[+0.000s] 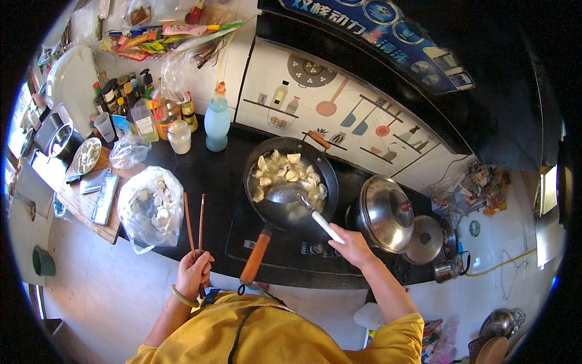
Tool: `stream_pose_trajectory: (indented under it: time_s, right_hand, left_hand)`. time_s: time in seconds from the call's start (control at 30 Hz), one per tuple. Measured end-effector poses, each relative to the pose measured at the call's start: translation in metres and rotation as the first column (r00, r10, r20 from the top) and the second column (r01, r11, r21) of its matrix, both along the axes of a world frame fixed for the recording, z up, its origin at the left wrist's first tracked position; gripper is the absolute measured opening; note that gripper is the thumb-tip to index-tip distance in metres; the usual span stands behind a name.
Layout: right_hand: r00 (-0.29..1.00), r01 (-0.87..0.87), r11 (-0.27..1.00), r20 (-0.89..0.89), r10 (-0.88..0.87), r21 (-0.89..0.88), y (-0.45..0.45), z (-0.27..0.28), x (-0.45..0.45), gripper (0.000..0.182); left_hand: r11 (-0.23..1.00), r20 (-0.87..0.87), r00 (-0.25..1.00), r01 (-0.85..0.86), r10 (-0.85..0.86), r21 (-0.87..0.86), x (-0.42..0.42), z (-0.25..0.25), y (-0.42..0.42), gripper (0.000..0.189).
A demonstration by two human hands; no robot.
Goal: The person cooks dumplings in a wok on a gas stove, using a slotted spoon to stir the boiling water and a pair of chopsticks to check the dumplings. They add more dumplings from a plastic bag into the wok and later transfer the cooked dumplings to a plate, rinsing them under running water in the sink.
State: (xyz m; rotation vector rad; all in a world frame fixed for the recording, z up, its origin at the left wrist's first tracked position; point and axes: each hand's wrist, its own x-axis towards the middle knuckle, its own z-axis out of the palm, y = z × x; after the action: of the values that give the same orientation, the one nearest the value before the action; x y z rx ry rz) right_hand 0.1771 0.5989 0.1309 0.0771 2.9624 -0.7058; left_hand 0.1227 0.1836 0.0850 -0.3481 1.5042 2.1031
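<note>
My right hand grips the white handle of a perforated metal skimmer, whose bowl rests low inside a dark wok. Pale, cut pieces of food sit in bubbling liquid, mostly toward the wok's far side. In my left hand is a pair of wooden chopsticks, tips up and spread apart, held in front of the counter edge. Left of them stands an open clear plastic bag with more whitish pieces inside. The wok's wooden handle points toward me, between my hands.
A lidded metal pot stands right of the wok, beside another lid. On the cutting board are a cleaver and a plate of food. A blue bottle stands behind. The range hood overhangs the wall side.
</note>
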Motion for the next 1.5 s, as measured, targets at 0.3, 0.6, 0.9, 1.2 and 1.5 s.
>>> stream_pose_trajectory:
  time_s: [0.3, 0.6, 0.9, 1.2, 1.5]
  right_hand:
    - [0.964, 0.266, 0.931, 0.092, -0.250, -0.251, 0.000, 0.006, -0.016, 0.050]
    - [0.978, 0.168, 0.981, -0.143, -0.153, 0.101, 0.031, 0.065, -0.004, 0.043]
    - [0.995, -0.014, 0.706, -0.057, 0.077, 0.708, 0.046, 0.117, -0.002, 0.042]
    - [0.994, -0.096, 0.607, 0.048, 0.095, 0.789, 0.058, 0.116, -0.006, 0.045]
    - [0.994, -0.104, 0.756, 0.100, 0.052, 0.646, 0.043, 0.116, 0.010, 0.040]
  left_hand:
    - [1.000, -0.013, 1.000, -0.015, 0.015, 0.017, 0.000, -0.006, -0.003, 0.015]
    - [0.999, -0.024, 0.999, -0.030, 0.031, 0.023, -0.003, -0.012, -0.005, 0.014]
    - [0.999, 0.004, 1.000, -0.025, 0.025, 0.029, -0.004, -0.004, -0.005, 0.012]
    - [0.998, 0.010, 0.999, -0.051, 0.051, 0.024, -0.004, -0.009, -0.006, 0.012]
    - [0.999, 0.039, 0.998, -0.049, 0.048, 0.015, -0.007, -0.006, -0.009, 0.010]
